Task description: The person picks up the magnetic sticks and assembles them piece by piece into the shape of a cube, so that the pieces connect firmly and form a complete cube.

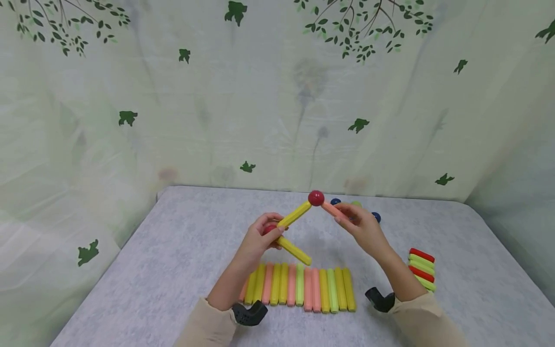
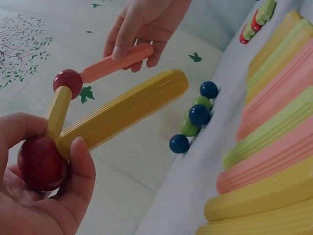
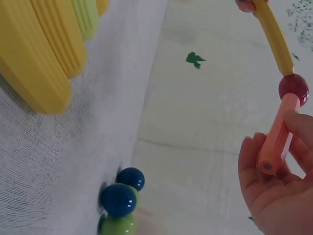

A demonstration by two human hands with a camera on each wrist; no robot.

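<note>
1. The left hand (image 1: 256, 241) curls its fingers around a dark red ball (image 2: 41, 164). Two yellow sticks (image 2: 124, 110) stick out of that ball.
2. One yellow stick goes up toward 2 o'clock in the head view. It ends at the top red ball (image 1: 316, 197).
3. The other yellow stick points down toward 4 o'clock, over the row of sticks (image 1: 303, 288) on the table (image 1: 182, 250).
4. The right hand (image 1: 366, 231) pinches an orange stick (image 2: 115, 62) between thumb and fingers.
5. The orange stick's long side runs from the fingers toward 10 o'clock. Its tip touches the top red ball, so the right hand is the nearer hand.
6. Blue and green balls (image 2: 195, 117) lie on the table behind the hands.
</note>
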